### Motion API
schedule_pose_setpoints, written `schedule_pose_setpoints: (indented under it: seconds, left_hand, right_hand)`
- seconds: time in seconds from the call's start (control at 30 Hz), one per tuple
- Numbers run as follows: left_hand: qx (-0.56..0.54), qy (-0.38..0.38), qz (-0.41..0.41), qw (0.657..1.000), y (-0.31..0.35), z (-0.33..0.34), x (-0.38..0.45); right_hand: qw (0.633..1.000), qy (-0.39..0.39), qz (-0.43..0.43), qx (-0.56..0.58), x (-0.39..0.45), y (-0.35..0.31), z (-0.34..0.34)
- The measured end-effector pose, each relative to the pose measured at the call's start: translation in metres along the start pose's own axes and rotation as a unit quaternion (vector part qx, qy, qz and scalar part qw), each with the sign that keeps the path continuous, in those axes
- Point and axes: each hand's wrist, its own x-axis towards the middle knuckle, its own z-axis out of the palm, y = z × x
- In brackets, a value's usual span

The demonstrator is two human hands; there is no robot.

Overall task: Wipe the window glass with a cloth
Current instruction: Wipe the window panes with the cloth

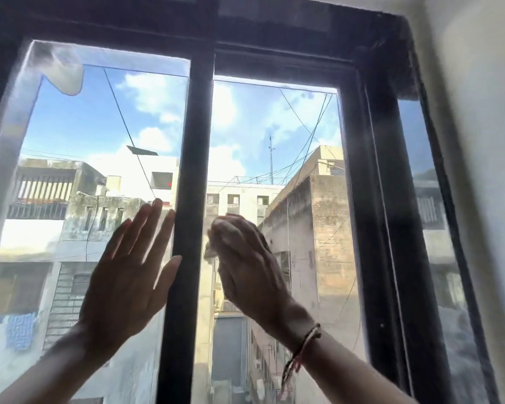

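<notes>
An upper-floor room in a home: beyond both raised hands, a dark-framed window (193,170) overlooks neighbouring residential buildings (312,205), with hanging laundry (21,330) beside the left forearm.

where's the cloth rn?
Head view: the cloth is bunched under the right hand, against the right pane just right of the dark centre post.
</notes>
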Motion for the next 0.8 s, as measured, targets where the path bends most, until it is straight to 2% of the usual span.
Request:
schedule_pose_setpoints:
  seconds: [0.03, 0.07, 0.1, 0.17, 0.2, 0.23, 0.3, 0.33, 0.37, 0.4, 0.47, 0.5, 0.53, 0.57, 0.6, 0.67, 0.73, 0.77, 0.8]
  left_hand:
    - [0.001, 0.003, 0.002, 1.000, 0.001, 0.000, 0.001]
    - [-0.001, 0.004, 0.003, 1.000, 0.004, 0.000, 0.001]
    - [-0.003, 0.005, 0.001, 1.000, 0.005, -0.001, 0.000]
    - [-0.004, 0.007, -0.006, 1.000, 0.006, -0.002, 0.000]
    - [-0.001, 0.010, -0.008, 1.000, 0.007, -0.001, 0.000]
    - [0.001, 0.013, -0.008, 1.000, 0.006, -0.001, 0.000]
    - [0.001, 0.011, -0.003, 1.000, 0.003, 0.000, -0.001]
    - [0.000, 0.011, 0.001, 1.000, 0.001, 0.000, -0.001]
    - [-0.001, 0.008, 0.004, 1.000, 0.001, 0.000, -0.001]
    - [-0.006, 0.004, 0.005, 1.000, 0.002, 0.000, -0.001]
    - [-0.013, 0.003, -0.002, 1.000, 0.007, -0.002, -0.001]
    - [-0.010, 0.004, -0.007, 1.000, 0.010, -0.002, 0.000]
    - [-0.003, 0.003, -0.012, 1.000, 0.011, -0.001, 0.000]
    - [0.003, 0.002, -0.016, 1.000, 0.011, -0.001, -0.001]
    - [0.005, 0.000, -0.020, 1.000, 0.011, -0.002, -0.001]
    - [0.005, 0.001, -0.017, 1.000, 0.006, -0.003, -0.001]
    - [0.005, 0.003, -0.015, 1.000, 0.007, -0.003, -0.002]
    - [0.003, 0.002, -0.015, 1.000, 0.009, -0.003, -0.002]
    - [-0.003, 0.000, -0.017, 1.000, 0.011, -0.004, -0.002]
  right_hand:
    - [0.998, -0.026, -0.049, -0.011, 0.001, 0.010, -0.006]
    - [0.998, -0.025, -0.044, -0.030, 0.007, 0.026, -0.015]
    - [0.999, -0.001, 0.019, -0.045, 0.015, 0.040, -0.022]
    - [0.977, 0.076, 0.190, -0.061, 0.032, 0.051, -0.029]
    - [0.972, 0.091, 0.211, -0.058, 0.034, 0.041, -0.022]
    - [0.982, 0.074, 0.168, -0.034, 0.030, 0.022, -0.012]
    - [1.000, -0.017, 0.002, 0.019, -0.008, -0.014, 0.002]
    - [0.997, -0.046, -0.064, 0.024, -0.027, -0.014, -0.002]
    - [0.995, -0.054, -0.085, 0.012, -0.039, 0.000, -0.012]
    - [0.998, -0.033, -0.054, -0.009, -0.048, 0.021, -0.025]
    - [0.989, 0.053, 0.125, -0.051, -0.049, 0.060, -0.051]
    - [0.968, 0.107, 0.213, -0.081, -0.047, 0.074, -0.058]
    - [0.947, 0.141, 0.271, -0.099, -0.046, 0.077, -0.056]
    - [0.943, 0.145, 0.280, -0.103, -0.046, 0.069, -0.046]
    - [0.958, 0.118, 0.244, -0.090, -0.050, 0.056, -0.035]
    - [0.996, 0.009, 0.083, -0.044, -0.071, 0.023, -0.018]
    - [0.995, -0.077, -0.053, -0.039, -0.091, 0.024, -0.026]
    - [0.993, -0.082, -0.074, -0.044, -0.088, 0.038, -0.035]
    - [0.995, -0.065, -0.049, -0.052, -0.081, 0.053, -0.045]
